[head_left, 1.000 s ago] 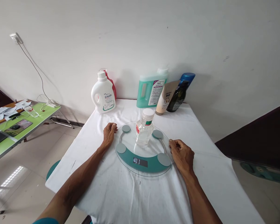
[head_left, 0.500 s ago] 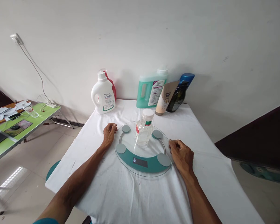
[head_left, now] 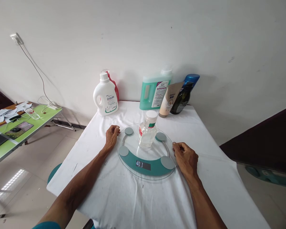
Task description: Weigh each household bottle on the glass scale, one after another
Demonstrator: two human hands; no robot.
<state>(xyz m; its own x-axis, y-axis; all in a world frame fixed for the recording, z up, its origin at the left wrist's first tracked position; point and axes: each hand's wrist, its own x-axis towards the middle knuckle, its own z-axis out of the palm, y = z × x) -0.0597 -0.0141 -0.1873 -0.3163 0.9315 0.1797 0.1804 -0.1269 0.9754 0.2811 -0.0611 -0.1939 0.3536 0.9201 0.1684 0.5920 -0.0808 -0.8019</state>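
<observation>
The bench (head_left: pixel 109 197) has a white cloth on it. A round glass scale (head_left: pixel 146 162) sits in the middle. The left hand (head_left: pixel 111 136) rests at the scale's 10 o'clock edge, fingers curled in and holding nothing. The right hand (head_left: pixel 186 157) rests at its 3 o'clock edge, curled the same way. A small clear bottle (head_left: pixel 147 133) stands upright on the scale. Far back, at 12 o'clock by the wall, stand a white jug (head_left: pixel 105 95) and a green jug (head_left: pixel 154 90).

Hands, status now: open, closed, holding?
Left hand: loosely curled, empty, resting beside the scale.
Right hand: loosely curled, empty, at the scale's other edge.
</observation>
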